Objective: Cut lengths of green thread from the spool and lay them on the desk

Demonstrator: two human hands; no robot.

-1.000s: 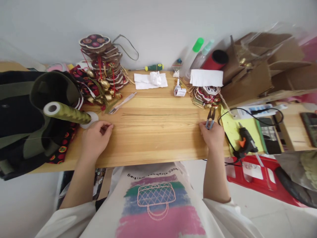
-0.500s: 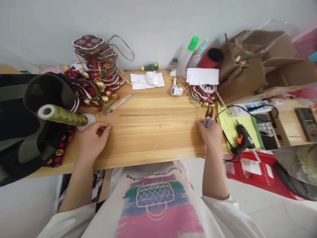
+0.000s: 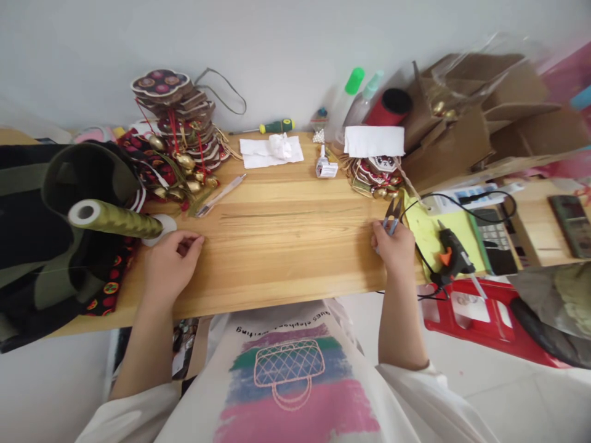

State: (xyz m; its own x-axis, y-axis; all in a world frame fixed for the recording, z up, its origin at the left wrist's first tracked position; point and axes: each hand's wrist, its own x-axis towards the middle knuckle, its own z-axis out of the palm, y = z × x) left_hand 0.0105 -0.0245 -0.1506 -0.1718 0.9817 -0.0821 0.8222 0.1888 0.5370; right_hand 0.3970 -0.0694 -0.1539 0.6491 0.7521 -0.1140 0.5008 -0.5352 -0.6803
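My right hand (image 3: 394,249) is closed around thread snips (image 3: 394,212), whose dark blades point away from me above the fingers. It rests at the right side of the wooden table (image 3: 286,258). On the left, my left hand (image 3: 173,261) lies on the table with thumb and fingers pinched together; whatever they may hold is too small to make out. Just beyond that hand is a spool of olive-green thread (image 3: 122,220), tilted on a white base (image 3: 162,229). A clear-barrelled pen (image 3: 221,195) lies farther up the table.
Stacked ornaments with gold bells (image 3: 184,120) stand at the back left, beside dark fabric (image 3: 32,246). Along the back are a screwdriver (image 3: 277,126), tissue (image 3: 258,154) and a small glue bottle (image 3: 324,166). A glue gun (image 3: 455,255) and cardboard box (image 3: 457,144) occupy the right.
In my right hand the snips have turned slightly, their blades leaning more to the right, and the fingers wrap further around them. My left hand stays nearly still. The view has shifted slightly.
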